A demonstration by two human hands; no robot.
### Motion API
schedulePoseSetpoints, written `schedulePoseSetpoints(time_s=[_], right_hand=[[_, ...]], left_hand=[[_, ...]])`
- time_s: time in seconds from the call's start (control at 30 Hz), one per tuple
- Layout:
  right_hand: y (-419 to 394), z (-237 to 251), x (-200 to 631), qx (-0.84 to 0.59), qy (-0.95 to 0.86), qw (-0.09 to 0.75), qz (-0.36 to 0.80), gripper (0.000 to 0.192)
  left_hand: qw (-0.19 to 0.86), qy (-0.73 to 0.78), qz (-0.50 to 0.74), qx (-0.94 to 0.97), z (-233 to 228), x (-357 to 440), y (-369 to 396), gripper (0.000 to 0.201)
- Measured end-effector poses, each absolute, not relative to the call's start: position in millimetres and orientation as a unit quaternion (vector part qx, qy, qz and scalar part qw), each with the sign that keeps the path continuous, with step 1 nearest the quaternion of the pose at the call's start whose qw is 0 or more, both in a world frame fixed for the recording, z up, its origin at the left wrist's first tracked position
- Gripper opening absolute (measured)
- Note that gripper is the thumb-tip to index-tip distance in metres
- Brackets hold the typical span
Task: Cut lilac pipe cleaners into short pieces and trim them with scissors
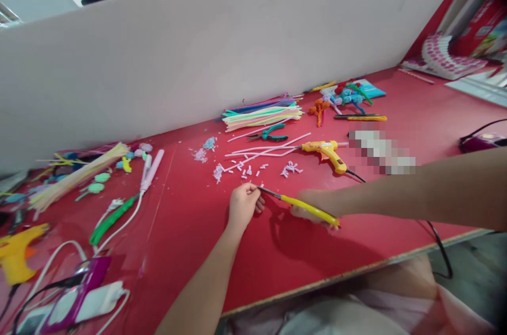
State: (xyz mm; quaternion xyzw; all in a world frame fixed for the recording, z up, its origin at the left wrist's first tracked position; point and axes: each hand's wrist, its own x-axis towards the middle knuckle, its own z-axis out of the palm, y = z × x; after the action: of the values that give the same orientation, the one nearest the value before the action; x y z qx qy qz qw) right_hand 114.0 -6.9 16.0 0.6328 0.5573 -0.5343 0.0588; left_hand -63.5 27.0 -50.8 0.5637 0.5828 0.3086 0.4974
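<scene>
My right hand [312, 205] is closed round yellow-handled scissors [309, 209], seen nearly edge-on, with their metal blades pointing left. The blade tips reach the fingertips of my left hand [244, 203]. That hand is pinched, and whatever lies between its thumb and finger is too small to make out. Just beyond the hands, short cut bits of pale pink pipe cleaner [249, 170] are scattered, with a small pile [291, 168] to the right. Long pale pink pipe cleaners [269, 152] lie behind them, by a yellow glue gun [324, 152].
Teal-handled pliers [273, 133] and a bundle of coloured pipe cleaners [261, 117] lie farther back. Finished pipe-cleaner pieces [344, 97] are at back right. Left are another glue gun [19, 253], a purple-and-white power strip [75, 298] and cables. A white partition [237, 49] borders the red table [190, 271].
</scene>
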Motion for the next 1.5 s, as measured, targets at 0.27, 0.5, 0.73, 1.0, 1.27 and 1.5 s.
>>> schedulePoseSetpoints(time_s=[0.27,0.5,0.73,1.0,1.27,1.5], right_hand=[[-13.4,27.1,122.0,0.628,0.525,0.054,-0.572,0.049],[-9.2,16.4,139.3,0.620,0.595,-0.082,-0.504,0.054],[25.3,3.7,134.5,0.663,0.679,-0.144,-0.282,0.040],[31.1,-23.8,149.9,0.677,0.692,-0.160,-0.195,0.033],[32.3,-33.0,150.7,0.669,0.713,-0.154,-0.145,0.023],[30.3,-31.6,150.3,0.675,0.706,-0.149,-0.153,0.023]], left_hand=[[0.453,0.588,0.271,0.613,-48.1,-66.7,27.1,0.020],[0.300,0.596,0.280,0.690,-38.3,-68.4,26.4,0.017],[0.193,0.603,0.274,0.724,-27.7,-72.8,29.2,0.028],[0.091,0.700,0.212,0.676,-2.0,-131.5,111.6,0.018],[0.058,0.769,0.103,0.628,-19.2,-132.3,193.7,0.031],[0.097,0.746,0.072,0.655,-5.4,-132.7,188.4,0.029]])
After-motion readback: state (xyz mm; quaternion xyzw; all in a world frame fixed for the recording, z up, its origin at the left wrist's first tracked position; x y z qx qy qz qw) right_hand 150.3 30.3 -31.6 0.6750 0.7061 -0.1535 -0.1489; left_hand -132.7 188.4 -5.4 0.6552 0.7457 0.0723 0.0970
